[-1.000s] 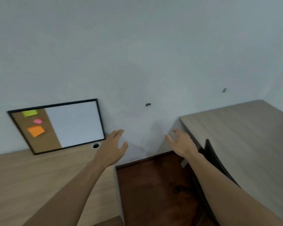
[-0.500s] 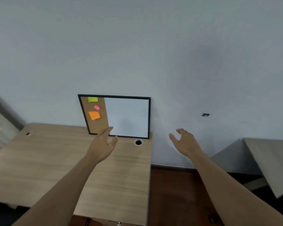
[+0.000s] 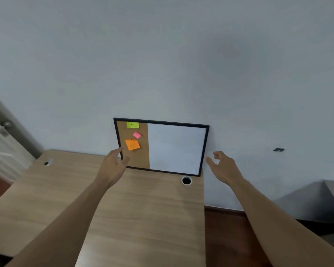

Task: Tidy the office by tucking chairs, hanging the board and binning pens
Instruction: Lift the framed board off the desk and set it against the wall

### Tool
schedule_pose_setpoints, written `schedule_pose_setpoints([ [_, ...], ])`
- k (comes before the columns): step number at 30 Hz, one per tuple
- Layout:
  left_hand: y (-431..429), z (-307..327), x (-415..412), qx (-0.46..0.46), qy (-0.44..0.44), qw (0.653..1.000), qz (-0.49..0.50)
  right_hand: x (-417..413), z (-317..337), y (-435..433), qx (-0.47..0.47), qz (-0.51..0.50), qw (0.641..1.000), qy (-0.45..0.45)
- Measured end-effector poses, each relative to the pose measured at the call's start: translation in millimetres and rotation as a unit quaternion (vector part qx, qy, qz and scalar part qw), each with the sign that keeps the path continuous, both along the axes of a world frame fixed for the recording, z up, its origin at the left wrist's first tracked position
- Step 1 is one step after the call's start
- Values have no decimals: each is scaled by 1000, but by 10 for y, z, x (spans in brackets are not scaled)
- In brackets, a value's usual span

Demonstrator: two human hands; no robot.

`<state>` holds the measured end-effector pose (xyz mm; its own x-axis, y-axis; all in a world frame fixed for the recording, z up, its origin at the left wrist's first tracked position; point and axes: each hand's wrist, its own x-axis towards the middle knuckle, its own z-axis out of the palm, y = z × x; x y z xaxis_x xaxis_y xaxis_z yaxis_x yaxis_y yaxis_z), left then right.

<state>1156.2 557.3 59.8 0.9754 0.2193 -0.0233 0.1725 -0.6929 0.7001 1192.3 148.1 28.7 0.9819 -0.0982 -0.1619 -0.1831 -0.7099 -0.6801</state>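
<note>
Black-framed and rectangular, the board (image 3: 176, 147) stands on its long edge at the back of the pale wood-grain worktop (image 3: 139, 218), leaning on the matte grey-white wall (image 3: 162, 54); its left strip is cork with green, pink and orange paper notes, the rest smooth white; a round cable hole (image 3: 186, 180) sits just below its right corner; the left hand (image 3: 114, 166) overlaps the frame's lower left edge, fingers spread, gripping nothing; the right hand (image 3: 223, 167) hovers just beside the right edge, fingers loosely curled and empty.
</note>
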Motion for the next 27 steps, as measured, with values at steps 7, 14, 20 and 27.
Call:
schedule_pose_setpoints([
  [7, 744, -111, 799, -62, 12, 998, -5, 450, -17, 503, 27, -76, 997, 4],
  [14, 1070, -232, 1502, -121, 52, 991, 6, 850, -78, 662, 34, -133, 990, 14],
  [20, 1157, -395, 1849, -155, 85, 983, 51, 1177, -217, 630, 42, -147, 987, 45],
  [27, 1161, -561, 2258, -150, 114, 981, 51, 1514, -406, 641, 57, -143, 985, 75],
])
